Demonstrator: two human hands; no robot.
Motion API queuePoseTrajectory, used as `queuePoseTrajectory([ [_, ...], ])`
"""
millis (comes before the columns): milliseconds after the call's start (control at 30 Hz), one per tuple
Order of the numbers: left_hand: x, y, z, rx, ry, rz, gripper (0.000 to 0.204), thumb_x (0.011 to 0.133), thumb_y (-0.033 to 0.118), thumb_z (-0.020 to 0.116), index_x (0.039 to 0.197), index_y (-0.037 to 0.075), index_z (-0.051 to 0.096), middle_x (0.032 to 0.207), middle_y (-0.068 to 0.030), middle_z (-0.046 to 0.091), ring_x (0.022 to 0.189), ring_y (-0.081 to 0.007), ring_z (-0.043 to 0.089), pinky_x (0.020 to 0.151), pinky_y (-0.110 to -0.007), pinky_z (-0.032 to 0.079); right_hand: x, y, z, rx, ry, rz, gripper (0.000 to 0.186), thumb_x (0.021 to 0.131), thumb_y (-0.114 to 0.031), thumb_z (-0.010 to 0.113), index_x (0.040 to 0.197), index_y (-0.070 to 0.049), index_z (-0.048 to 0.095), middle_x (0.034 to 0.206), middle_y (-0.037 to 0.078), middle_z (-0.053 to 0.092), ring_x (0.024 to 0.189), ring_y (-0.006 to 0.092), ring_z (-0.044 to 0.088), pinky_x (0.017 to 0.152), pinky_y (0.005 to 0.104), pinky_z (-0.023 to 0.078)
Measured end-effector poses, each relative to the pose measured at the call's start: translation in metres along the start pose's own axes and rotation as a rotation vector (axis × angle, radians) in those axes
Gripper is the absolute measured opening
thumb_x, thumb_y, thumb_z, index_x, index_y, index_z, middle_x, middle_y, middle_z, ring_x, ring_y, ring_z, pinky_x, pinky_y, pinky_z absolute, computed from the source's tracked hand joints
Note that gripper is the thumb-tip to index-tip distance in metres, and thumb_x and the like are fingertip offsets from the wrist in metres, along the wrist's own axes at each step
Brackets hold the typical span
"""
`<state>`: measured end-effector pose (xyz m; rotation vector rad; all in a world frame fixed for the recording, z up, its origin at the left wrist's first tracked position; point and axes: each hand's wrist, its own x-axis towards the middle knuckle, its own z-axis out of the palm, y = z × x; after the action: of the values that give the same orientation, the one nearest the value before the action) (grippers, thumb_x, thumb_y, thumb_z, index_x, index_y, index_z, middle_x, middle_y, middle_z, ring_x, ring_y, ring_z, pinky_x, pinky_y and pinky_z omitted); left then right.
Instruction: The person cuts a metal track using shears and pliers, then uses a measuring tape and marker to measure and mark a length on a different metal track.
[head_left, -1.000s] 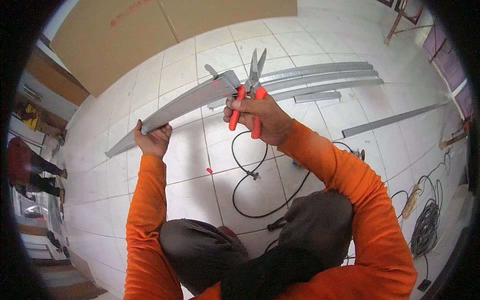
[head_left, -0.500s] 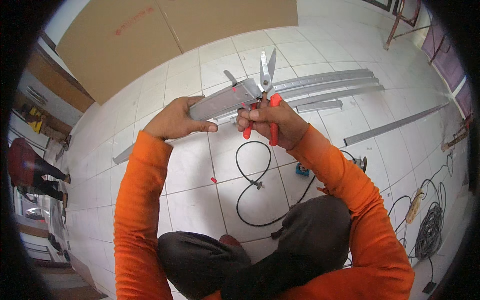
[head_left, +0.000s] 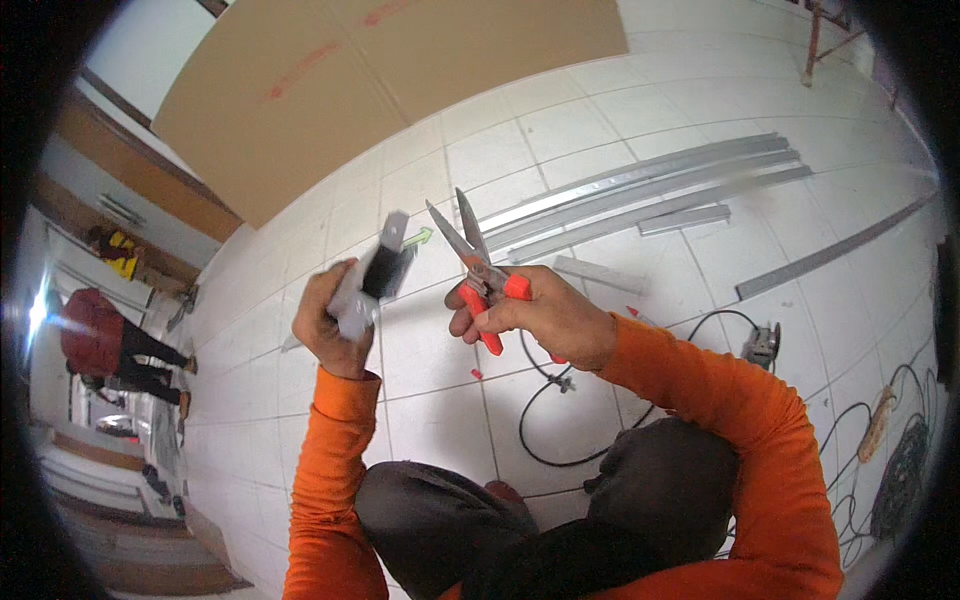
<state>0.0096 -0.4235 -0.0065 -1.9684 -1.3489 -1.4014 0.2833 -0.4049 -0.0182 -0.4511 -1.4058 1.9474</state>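
One metal channel [head_left: 354, 298] is left of centre, in the left hand [head_left: 326, 318], whose fingers are closed round it. It has just turned nearly end-on and now stands apart from the snips [head_left: 485, 273], so no cut seems under way. The right hand [head_left: 560, 318] has its fingers curled round the snips, blades parted. Strips [head_left: 640, 184] lie far right on the floor [head_left: 430, 425].

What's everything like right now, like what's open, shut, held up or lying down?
Left hand: closed around the metal channel
Metal channel: held up, end open
Right hand: closed on the red-handled snips
Red-handled snips: blades open, apart from the channel
Long metal strips: lying on the floor
Black cord: curved, lying on the floor
Dark cable: coiled up
Grinder-like tool: on the floor; running or not, can't tell
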Motion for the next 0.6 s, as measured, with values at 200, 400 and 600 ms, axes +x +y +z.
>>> queuePoseTrajectory([
  [200, -0.031, 0.0, -0.02, -0.061, -0.003, 0.074, 0.032, 0.077, 0.013, 0.08, 0.102, 0.001, 0.065, 0.089, -0.0166, 0.071, 0.079, -0.0249, 0.069, 0.069, -0.031, 0.055, -0.006, 0.002, 0.004, -0.166, -0.114, 0.135, 0.025, 0.083, -0.017, 0.065, 0.103, -0.002, 0.063, 0.091, 0.006, 0.065, 0.084, 0.0142, 0.059, 0.076, 0.0302, 0.046],
  [400, -0.033, 0.004, -0.017, -0.129, -0.076, 0.079, 0.033, 0.074, 0.013, 0.082, 0.099, 0.002, 0.064, 0.087, -0.0163, 0.071, 0.076, -0.0253, 0.07, 0.067, -0.03, 0.055, -0.004, 0.001, 0.003, -0.316, -0.147, 0.035, 0.026, 0.083, -0.02, 0.065, 0.102, -0.002, 0.063, 0.089, 0.008, 0.065, 0.085, 0.0179, 0.06, 0.078, 0.0317, 0.047],
  [600, -0.035, 0.006, -0.015, -0.096, -0.084, 0.098, 0.033, 0.073, 0.012, 0.082, 0.099, 0.002, 0.064, 0.085, -0.0154, 0.07, 0.075, -0.0249, 0.07, 0.065, -0.03, 0.055, -0.005, -0.009, 0.008, -0.402, -0.114, 0.113, 0.026, 0.083, -0.021, 0.064, 0.101, -0.001, 0.062, 0.085, 0.01, 0.063, 0.082, 0.0203, 0.06, 0.075, 0.0343, 0.047],
])
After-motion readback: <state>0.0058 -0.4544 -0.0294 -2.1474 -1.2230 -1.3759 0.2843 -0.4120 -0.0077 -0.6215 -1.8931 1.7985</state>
